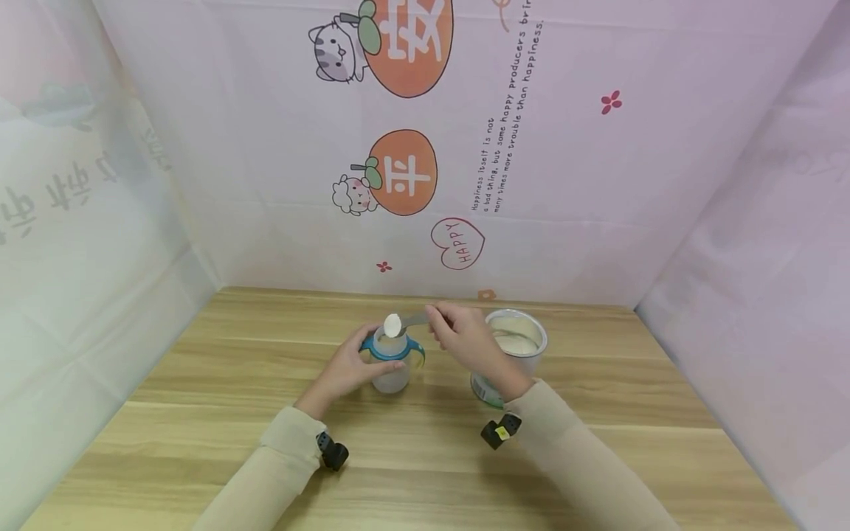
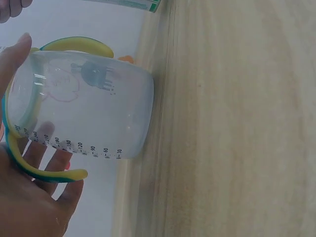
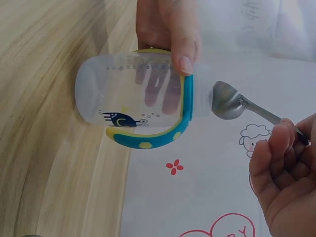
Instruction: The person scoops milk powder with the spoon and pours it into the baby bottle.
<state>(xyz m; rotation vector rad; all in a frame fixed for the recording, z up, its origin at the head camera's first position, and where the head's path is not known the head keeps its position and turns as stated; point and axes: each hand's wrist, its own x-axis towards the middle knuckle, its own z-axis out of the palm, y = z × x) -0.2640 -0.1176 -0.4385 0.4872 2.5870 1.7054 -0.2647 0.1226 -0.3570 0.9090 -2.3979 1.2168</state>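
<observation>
My left hand (image 1: 345, 370) holds a translucent baby bottle (image 1: 390, 380) upright, its fingers around the far side and its thumb across the near side. The bottle has blue and yellow side handles (image 3: 148, 141), printed animals and a measuring scale, seen in the left wrist view; its top is uncapped. My right hand (image 1: 467, 341) pinches the handle of a metal spoon (image 3: 226, 101). A heap of whitish powder (image 1: 393, 325) fills the spoon's bowl, which is right at the bottle's mouth. Inside the bottle no clear contents show.
Just right of my right hand stands an open can (image 1: 531, 363) of pale powder, partly hidden by that wrist. Both stand on a wood-grain table (image 1: 412, 472). Printed white cloth (image 1: 564, 221) walls the back and sides.
</observation>
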